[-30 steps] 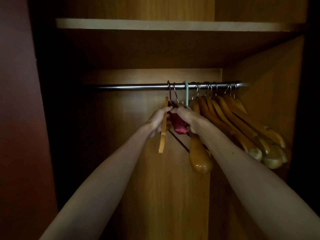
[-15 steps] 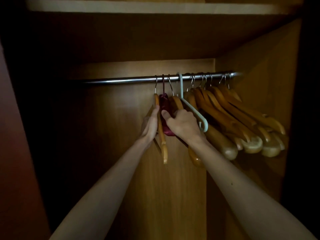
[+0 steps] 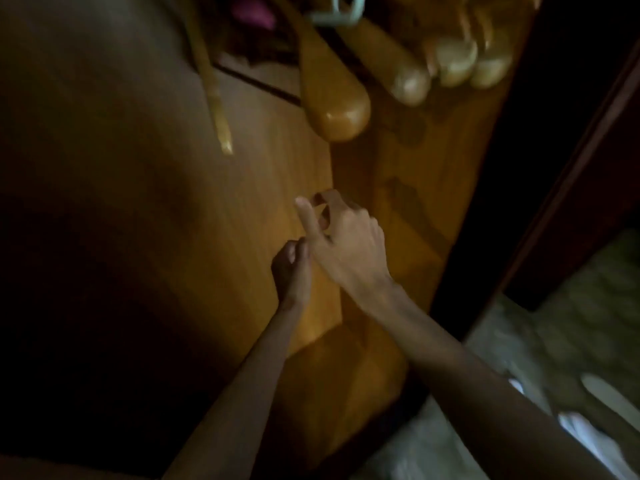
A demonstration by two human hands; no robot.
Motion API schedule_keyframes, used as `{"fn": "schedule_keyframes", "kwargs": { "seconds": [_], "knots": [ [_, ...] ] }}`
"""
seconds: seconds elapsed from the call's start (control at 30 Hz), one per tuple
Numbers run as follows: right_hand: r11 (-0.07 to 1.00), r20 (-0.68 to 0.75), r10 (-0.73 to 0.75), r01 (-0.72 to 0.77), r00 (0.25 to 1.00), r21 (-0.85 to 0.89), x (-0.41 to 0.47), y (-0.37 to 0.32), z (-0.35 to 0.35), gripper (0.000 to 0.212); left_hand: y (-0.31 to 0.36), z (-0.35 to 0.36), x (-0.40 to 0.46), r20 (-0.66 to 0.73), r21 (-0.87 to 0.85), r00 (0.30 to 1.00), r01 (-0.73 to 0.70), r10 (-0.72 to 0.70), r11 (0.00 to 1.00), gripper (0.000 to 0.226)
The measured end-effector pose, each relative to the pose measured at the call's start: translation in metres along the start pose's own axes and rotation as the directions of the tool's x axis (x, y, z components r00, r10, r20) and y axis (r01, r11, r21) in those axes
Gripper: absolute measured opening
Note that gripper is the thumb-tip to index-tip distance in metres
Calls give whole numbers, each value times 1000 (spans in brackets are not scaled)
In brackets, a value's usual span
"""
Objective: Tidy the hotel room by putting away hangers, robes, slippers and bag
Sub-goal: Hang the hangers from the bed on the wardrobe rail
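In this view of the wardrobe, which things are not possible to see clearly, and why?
- Head view: hooks and rail of the wooden hangers are cut off by the top edge.
- Pink hanger: mostly cut off above, blurred.
- Left hand: in shadow, its fingers hard to read.
- White items on the carpet: motion blur, cannot identify.
- Wardrobe's left side: too dark.

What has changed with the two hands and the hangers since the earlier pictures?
Both hands let go of the hangers and came down: the left hand and right hand now hold nothing, fingers loosely curled, below the hangers. The view tilted down. The hangers stayed hanging in the wardrobe.
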State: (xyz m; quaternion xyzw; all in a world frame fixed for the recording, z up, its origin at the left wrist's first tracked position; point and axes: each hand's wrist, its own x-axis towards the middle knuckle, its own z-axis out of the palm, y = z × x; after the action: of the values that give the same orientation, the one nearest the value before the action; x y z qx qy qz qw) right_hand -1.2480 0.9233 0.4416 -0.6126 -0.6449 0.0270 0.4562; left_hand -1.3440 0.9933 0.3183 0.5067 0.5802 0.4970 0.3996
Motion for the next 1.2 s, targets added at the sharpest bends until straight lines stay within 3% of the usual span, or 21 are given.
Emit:
{"fn": "schedule_keyframes", "kwargs": {
  "seconds": [0.03, 0.13, 0.2, 0.27, 0.43, 0.6, 0.8, 0.93, 1.1, 1.2],
  "knots": [
    [996, 32, 72, -70, 997, -50, -12, 21, 8, 51, -16, 9, 1, 105, 152, 994, -31, 15, 988, 29],
    [939, 124, 308, -280, 943, -201, -56, 86, 25, 50, -61, 33, -25, 364, 309, 931, -155, 34, 938, 25],
    [872, 139, 459, -415, 878, -259, -93, 127, 30, 49, -87, 53, -48, 535, 339, 840, -113, -92, 934, 20],
    [791, 147, 592, -537, 792, -292, -133, 160, 31, 45, -103, 75, -67, 590, 436, 777, -80, -218, 896, 30],
    [527, 154, 849, -796, 505, -298, -251, 216, 19, 38, -149, 116, -141, 784, 550, 446, -177, -432, 816, 30],
    [181, 156, 977, -957, 148, -225, -381, 239, -10, 37, -207, 148, -217, 749, 622, 99, -447, -655, 643, 22],
    [-199, 37, 979, -980, -199, 3, -521, 225, -52, 46, -237, 192, -321, 647, 434, -160, -727, -745, 533, 25],
    [-365, -72, 918, -900, -391, 238, -607, 195, -79, 51, -230, 223, -409, 596, 222, -290, -836, -748, 501, 25],
    [-499, -113, 763, -691, -637, 523, -688, 152, -104, 51, -223, 261, -527, 498, -53, -433, -880, -751, 472, 25],
    [-520, -86, 683, -566, -725, 640, -722, 131, -116, 50, -217, 280, -591, 456, -193, -487, -871, -744, 452, 22]
  ]
}}
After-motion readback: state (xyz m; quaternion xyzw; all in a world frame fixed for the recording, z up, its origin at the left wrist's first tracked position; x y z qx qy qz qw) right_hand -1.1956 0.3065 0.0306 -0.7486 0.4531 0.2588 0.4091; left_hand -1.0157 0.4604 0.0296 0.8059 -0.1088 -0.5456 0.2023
